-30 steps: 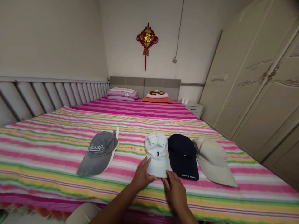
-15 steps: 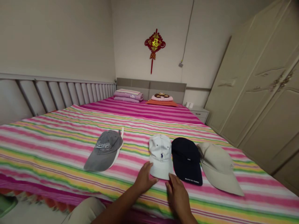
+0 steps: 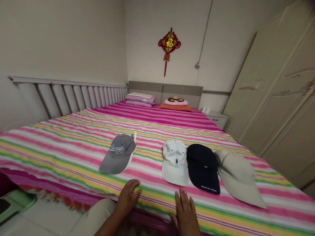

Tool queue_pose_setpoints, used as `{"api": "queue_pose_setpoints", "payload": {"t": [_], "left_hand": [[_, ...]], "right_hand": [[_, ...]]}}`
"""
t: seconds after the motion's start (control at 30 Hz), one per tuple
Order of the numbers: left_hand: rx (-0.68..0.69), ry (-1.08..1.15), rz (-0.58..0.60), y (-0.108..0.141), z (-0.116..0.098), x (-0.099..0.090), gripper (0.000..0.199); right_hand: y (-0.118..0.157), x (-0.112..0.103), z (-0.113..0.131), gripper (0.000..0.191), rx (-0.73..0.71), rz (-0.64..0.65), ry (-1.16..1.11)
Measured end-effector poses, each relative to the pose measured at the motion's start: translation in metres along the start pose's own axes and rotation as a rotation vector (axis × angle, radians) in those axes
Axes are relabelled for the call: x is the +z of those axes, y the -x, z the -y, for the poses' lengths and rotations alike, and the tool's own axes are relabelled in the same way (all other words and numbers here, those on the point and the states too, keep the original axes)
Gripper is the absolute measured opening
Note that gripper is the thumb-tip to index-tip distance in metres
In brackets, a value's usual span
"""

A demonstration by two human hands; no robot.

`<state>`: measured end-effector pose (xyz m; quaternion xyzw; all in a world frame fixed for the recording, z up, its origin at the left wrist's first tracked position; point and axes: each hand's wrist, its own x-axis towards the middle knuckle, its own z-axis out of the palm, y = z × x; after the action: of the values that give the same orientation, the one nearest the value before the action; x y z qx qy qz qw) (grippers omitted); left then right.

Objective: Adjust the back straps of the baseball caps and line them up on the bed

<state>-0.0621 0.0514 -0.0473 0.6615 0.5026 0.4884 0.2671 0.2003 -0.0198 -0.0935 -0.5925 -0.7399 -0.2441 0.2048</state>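
Observation:
A white cap (image 3: 175, 164) lies on the striped bedspread (image 3: 81, 150), its brim toward me. Touching its right side is a navy cap (image 3: 203, 168), and a beige cap (image 3: 240, 177) lies against that one. Farther left, apart from the others, sits a grey cap (image 3: 118, 154) with white lettering and a white strap. My left hand (image 3: 128, 196) holds nothing, fingers apart, below and right of the grey cap. Just in front of the white cap's brim, my right hand (image 3: 185, 211) is spread over the bedspread, holding nothing.
Folded purple bedding (image 3: 140, 100) and a pink pile on an orange cloth (image 3: 175, 107) lie by the headboard (image 3: 182, 92). A railing (image 3: 81, 95) lines the left side. A nightstand (image 3: 216, 119) and wardrobe (image 3: 275, 98) stand right. A green stool (image 3: 18, 205) is lower left.
Both hands have come off the white cap. My left hand has moved left toward the grey cap; my right hand has drawn back and opened. The view has shifted slightly left.

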Motion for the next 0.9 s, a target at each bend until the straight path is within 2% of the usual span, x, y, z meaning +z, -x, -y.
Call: {"api": "queue_pose_setpoints", "payload": {"t": [0.1, 0.13, 0.2, 0.3, 0.47, 0.53, 0.7, 0.9], "left_hand": [[-0.544, 0.526, -0.228, -0.008, -0.008, -0.02, 0.018], [-0.654, 0.655, -0.298, -0.01, -0.009, -0.024, 0.016], [-0.747, 0.78, -0.383, -0.014, -0.009, -0.03, 0.01], [-0.79, 0.844, -0.477, -0.022, -0.008, -0.036, 0.007], [-0.788, 0.886, -0.696, -0.04, -0.012, -0.051, 0.011], [-0.788, 0.894, -0.74, -0.046, -0.014, -0.058, 0.014], [-0.806, 0.929, -0.739, -0.059, -0.02, -0.071, 0.012], [-0.762, 1.044, -0.647, -0.08, -0.037, -0.081, 0.017]], "right_hand": [[0.002, 0.003, 0.0, 0.063, -0.01, -0.007, 0.014], [0.002, 0.004, 0.0, 0.062, -0.008, -0.011, 0.017], [0.003, 0.005, 0.0, 0.061, -0.004, -0.014, 0.016], [0.004, 0.007, 0.0, 0.059, -0.006, -0.006, 0.005], [0.004, 0.004, 0.0, 0.057, -0.001, 0.006, -0.011], [0.003, 0.0, 0.001, 0.056, 0.001, 0.013, -0.018], [0.002, -0.006, 0.003, 0.056, 0.025, 0.034, -0.051], [0.003, -0.006, 0.004, 0.057, 0.037, 0.044, -0.089]]}}
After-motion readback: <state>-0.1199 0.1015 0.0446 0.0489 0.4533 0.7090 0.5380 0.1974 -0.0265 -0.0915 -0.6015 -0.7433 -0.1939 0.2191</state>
